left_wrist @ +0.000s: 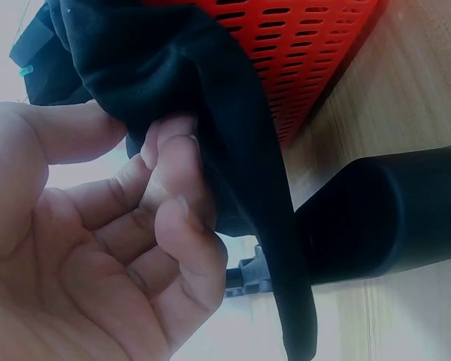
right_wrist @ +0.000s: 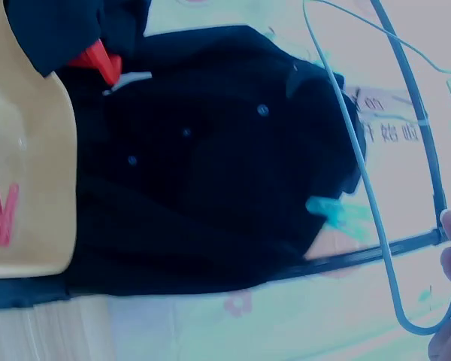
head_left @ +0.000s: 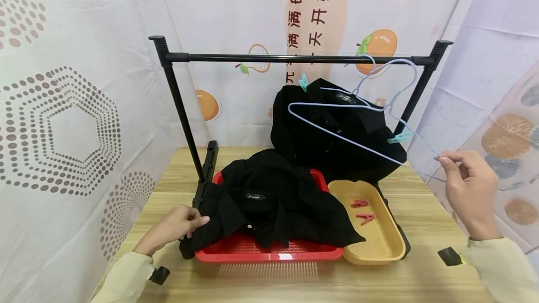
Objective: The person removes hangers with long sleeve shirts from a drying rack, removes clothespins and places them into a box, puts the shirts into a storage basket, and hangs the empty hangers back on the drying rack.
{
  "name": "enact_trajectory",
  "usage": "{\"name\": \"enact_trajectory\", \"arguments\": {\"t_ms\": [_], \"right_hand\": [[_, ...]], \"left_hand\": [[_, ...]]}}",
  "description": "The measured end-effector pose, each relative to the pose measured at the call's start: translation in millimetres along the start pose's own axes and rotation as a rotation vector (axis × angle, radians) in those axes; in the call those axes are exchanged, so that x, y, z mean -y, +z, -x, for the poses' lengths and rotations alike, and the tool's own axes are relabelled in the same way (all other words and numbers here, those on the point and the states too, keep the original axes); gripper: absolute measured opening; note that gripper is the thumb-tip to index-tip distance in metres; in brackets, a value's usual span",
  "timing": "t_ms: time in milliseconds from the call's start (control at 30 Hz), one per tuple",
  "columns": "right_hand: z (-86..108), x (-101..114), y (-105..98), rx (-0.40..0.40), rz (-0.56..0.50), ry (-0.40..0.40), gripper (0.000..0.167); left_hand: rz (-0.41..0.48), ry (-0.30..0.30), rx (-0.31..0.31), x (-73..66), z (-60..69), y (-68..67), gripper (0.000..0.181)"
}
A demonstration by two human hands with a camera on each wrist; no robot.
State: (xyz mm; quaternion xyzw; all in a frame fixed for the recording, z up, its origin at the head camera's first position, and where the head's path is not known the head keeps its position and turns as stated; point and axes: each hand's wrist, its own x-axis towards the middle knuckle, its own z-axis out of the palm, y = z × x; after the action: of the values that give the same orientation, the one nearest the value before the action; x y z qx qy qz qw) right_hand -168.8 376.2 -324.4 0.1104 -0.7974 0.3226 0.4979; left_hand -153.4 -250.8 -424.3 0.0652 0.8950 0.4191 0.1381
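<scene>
Leftmost, fingers of the left hand (head_left: 174,228) pinch a shirt (head_left: 294,200) bunched over a basket (head_left: 236,257); a slip could send folds onto the bench (head_left: 421,219). Rightward, fingers of the right hand (head_left: 473,188) pinch a hanger (head_left: 337,105) that, swung carelessly, might snag the hung garment (head_left: 349,167) behind. The shirt is black, rumpled; the hanger thin, pale blue.

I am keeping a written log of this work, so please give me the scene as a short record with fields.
Left hand: pinches the lower shirt
Right hand: holds a light-blue hanger
Lower shirt: black, lying in and over the red basket
Upper shirt: black, on a second hanger hooked over the rail, two turquoise clips attached
Yellow tray: two red clips inside
</scene>
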Motion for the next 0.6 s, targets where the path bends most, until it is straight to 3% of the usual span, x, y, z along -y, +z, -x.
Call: {"name": "enact_trajectory", "arguments": {"t_ms": [333,600], "right_hand": [[-3.2,-15.9,-28.7,-0.083,0.099,0.12,0.014],[1.7,-28.5,-49.5,-0.091,0.151,0.227,0.015]], "left_hand": [[0.007,-0.001,-0.002,-0.7,0.7,0.1,0.035],[0.02,-0.008,0.007,0.9,-1.4,-0.3,0.036]]}}
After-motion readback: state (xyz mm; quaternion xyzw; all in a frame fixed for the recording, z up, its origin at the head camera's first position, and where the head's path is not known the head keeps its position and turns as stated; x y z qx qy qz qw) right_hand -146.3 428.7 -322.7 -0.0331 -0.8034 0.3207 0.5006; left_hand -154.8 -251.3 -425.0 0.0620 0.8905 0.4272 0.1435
